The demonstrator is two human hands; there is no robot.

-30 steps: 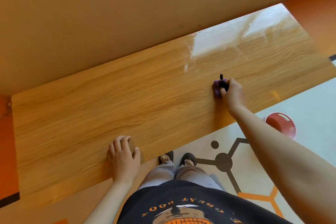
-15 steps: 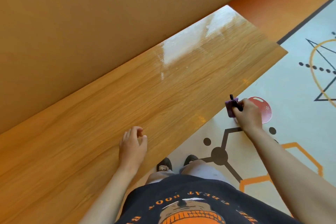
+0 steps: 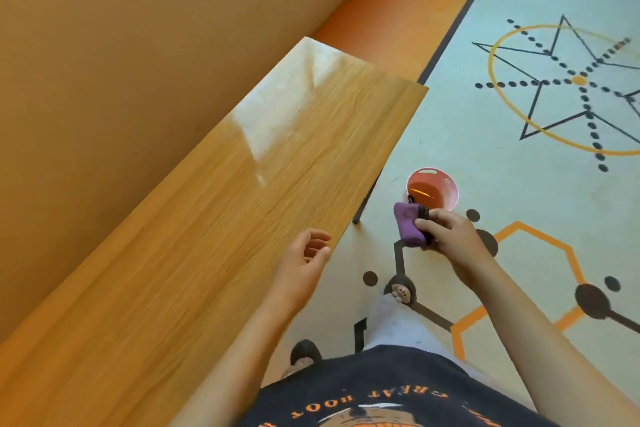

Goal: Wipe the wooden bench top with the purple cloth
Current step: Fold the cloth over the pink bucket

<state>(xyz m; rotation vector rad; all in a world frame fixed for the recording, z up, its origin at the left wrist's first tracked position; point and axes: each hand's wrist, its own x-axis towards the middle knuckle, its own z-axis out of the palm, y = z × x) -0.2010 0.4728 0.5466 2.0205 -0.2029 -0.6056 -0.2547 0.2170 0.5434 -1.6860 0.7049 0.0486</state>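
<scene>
Right hand (image 3: 450, 239) holds the purple cloth (image 3: 408, 229) off the surface (image 3: 221, 236), out over the floor (image 3: 485, 149), just past the surface's near edge. Grip is closed around the cloth: thumb and fingers pinch a bunched wad, with a dark bit (strap or tag, can't tell) showing at the fingers. Cloth is not touching the surface.

Left hand (image 3: 304, 256) is over the near edge of the surface, fingers loosely curled and spread, holding nothing; contact with the wood can't be told.

Surface is a long light-wood plank running diagonally from lower left to upper right, glossy, with a pale glare patch toward its far end. It sits against a tan wall (image 3: 138, 45). One dark leg (image 3: 363, 204) shows under the near edge.

A red bowl (image 3: 433, 189) sits on the floor just beyond the cloth, beside the leg. Floor is pale with black and orange line graphics (hexagons, dots, a star in a circle).

Bottom of frame: the person's dark shirt (image 3: 381, 399) with orange lettering, grey trousers, and slippers (image 3: 401, 291) on the floor, one beside the surface, one out under the right arm.
</scene>
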